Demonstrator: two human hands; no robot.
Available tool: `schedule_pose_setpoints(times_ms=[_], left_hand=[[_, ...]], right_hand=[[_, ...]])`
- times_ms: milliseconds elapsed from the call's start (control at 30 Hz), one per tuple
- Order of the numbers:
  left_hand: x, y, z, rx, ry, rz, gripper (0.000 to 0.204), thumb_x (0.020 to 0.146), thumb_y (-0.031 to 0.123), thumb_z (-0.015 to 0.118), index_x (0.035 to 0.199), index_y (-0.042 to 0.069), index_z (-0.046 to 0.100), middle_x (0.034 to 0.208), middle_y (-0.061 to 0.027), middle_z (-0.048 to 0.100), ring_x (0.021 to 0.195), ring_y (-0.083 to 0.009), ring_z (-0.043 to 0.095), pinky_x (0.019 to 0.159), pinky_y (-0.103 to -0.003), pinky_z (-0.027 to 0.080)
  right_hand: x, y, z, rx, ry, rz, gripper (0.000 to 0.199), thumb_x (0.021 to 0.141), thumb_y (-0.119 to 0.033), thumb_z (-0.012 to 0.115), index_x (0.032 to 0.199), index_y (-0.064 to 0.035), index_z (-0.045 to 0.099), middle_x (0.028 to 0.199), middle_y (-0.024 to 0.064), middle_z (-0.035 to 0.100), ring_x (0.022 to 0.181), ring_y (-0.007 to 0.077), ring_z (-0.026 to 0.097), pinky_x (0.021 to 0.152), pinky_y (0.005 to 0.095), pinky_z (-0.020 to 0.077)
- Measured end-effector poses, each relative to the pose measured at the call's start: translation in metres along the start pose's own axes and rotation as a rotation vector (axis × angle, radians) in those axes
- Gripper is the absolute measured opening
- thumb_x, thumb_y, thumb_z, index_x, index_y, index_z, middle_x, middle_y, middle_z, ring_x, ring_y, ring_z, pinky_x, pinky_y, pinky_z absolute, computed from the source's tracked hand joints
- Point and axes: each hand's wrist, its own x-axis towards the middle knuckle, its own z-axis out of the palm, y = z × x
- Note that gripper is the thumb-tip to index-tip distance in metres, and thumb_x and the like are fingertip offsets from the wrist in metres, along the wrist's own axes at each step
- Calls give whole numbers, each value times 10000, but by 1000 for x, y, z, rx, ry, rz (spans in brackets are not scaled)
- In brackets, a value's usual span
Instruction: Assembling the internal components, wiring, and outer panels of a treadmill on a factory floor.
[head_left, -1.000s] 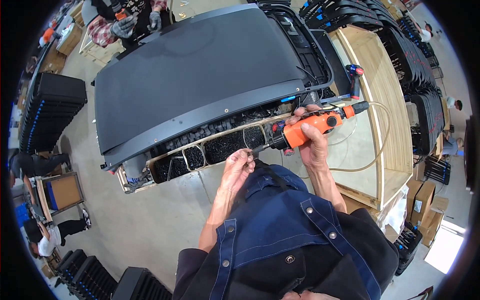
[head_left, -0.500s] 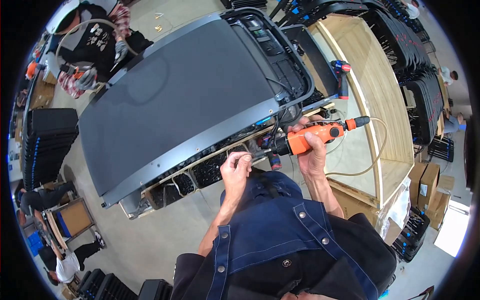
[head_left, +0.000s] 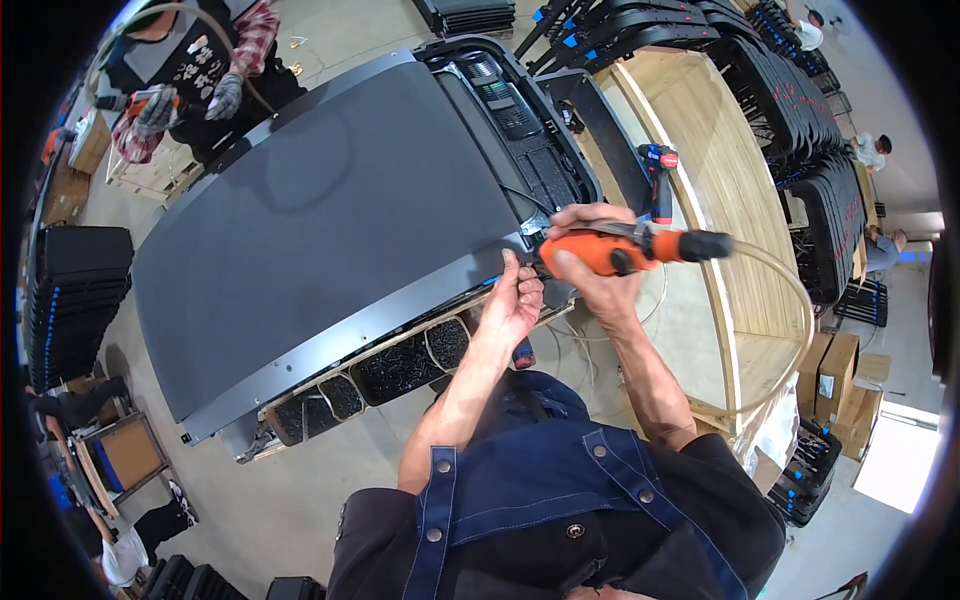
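Observation:
My right hand is wrapped round an orange power screwdriver with a black rear end and a pale hose. The tool's front end points left and is hidden behind my left hand, over the near right corner of a large dark treadmill deck with grey side rails. My left hand is closed beside the tool's front, at the near rail, with its thumb raised. I cannot make out what its curled fingers hold, if anything. Screw holes dot that rail.
Trays of small black screws sit below the near rail. A red and black cordless drill stands by a wooden crate on the right. Across the deck, a gloved co-worker holds another orange tool. Stacked black frames stand farther right.
Both hands have moved up to the deck's near right corner, carrying the screwdriver from in front of the rail to over it. The far co-worker has shifted slightly.

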Motion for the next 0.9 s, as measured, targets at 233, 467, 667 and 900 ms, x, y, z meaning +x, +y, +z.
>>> schedule_pose_setpoints(times_ms=[233, 467, 667, 900], left_hand=[[-33, -12, -16, 275, 44, 183, 239, 1045, 332, 599, 1031, 94, 588, 790, 31, 528, 650, -86, 490, 571, -234, 456], [-81, -3, -46, 474, 27, 275, 285, 1007, 173, 664, 1239, 9, 649, 963, -30, 695, 792, -117, 657, 701, -245, 571], [-98, -3, -49, 387, -52, 252, 292, 975, 144, 702, 1233, 12, 661, 1010, -70, 727, 877, -153, 706, 791, -276, 614], [-113, -1, -50, 429, -54, 291, 252, 959, 145, 719, 1182, 36, 677, 983, -59, 725, 862, -158, 709, 784, -287, 617]], right_hand=[[31, 2, 32, -16, -402, 294, 423, 775, 45, 729, 1178, -14, 613, 1047, 64, 699, 959, 118, 664, 860, 284, 549], [45, 3, 40, -142, -344, 287, 398, 741, 34, 724, 1118, -16, 607, 1025, 99, 706, 892, 162, 696, 820, 328, 578], [40, 12, 31, -108, -280, 209, 393, 737, 51, 719, 1106, -27, 606, 1030, 108, 710, 935, 200, 708, 855, 360, 581], [31, 6, 43, -133, -270, 248, 442, 736, 98, 706, 1148, -17, 594, 1050, 122, 709, 1018, 231, 712, 930, 386, 575]])
